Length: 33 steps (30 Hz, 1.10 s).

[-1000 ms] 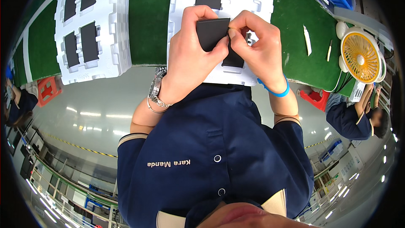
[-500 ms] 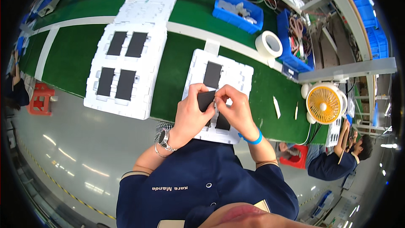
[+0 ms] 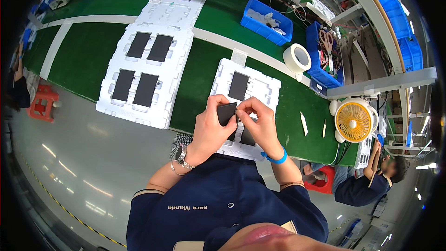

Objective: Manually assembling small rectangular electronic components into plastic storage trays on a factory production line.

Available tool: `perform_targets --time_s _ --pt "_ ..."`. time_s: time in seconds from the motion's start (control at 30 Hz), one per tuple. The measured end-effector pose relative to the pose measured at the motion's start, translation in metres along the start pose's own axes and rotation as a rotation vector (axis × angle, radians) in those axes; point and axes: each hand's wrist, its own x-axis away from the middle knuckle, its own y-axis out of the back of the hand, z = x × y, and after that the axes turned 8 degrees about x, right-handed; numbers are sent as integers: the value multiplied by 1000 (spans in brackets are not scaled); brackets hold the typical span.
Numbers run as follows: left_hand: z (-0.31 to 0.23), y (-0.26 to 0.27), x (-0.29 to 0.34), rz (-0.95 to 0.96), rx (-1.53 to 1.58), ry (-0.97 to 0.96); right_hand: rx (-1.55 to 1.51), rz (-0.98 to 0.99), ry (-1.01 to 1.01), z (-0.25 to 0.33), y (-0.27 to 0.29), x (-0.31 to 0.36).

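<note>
A line of pale embroidered lettering (image 3: 187, 208), upside down to the viewer, crosses the chest of a worker's navy shirt (image 3: 200, 190) at a green-topped bench (image 3: 200, 72). Faint small marks along the near rim of the white moulded tray (image 3: 267, 94) in front of the worker are too small to make out.

Above that tray, the worker's left hand (image 3: 210, 128) grips a dark slab (image 3: 226, 113), thumb on one side and fingers on the other. The slab is flat, thin and rectangular, with straight edges and an evenly dark, matt face turned up toward the camera. At its right edge, the thumb and forefinger of the right hand (image 3: 260, 123) come together tip to tip; whether they pinch any part of it is too small to tell. A watch (image 3: 180, 152) circles the left wrist, a blue band (image 3: 277, 156) the right.

In the tray, one dark panel (image 3: 239, 86) lies beyond the hands, and another (image 3: 248, 137) shows partly below them. To the left, a second white tray (image 3: 179, 83) carries four similar panels in two rows. On the bench to the right lie a slim white tool (image 3: 304, 124) and a thinner one (image 3: 324, 128), near a yellow-faced fan (image 3: 354, 121).
</note>
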Motion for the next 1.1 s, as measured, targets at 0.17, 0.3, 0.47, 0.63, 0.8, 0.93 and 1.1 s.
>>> perform_targets --time_s 0.17,0.3,0.47,0.63,0.8,0.93,1.1 --pt "0 -3 -1 16 -27 -8 -127 25 -66 -9 1 1" --pt "1 -6 -3 30 -39 -18 -265 108 -220 -12 9 4" --pt "8 -14 -6 158 167 161 -558 200 -337 -24 19 6" --pt "8 -18 -11 248 313 362 -860 280 -480 -44 22 9" --pt "8 -23 -16 269 485 496 -824 251 -461 -49 26 11" --pt "9 -28 -15 274 550 511 -774 251 -440 -56 27 13" --pt "12 -29 -15 259 567 495 -951 251 -496 -51 24 13"
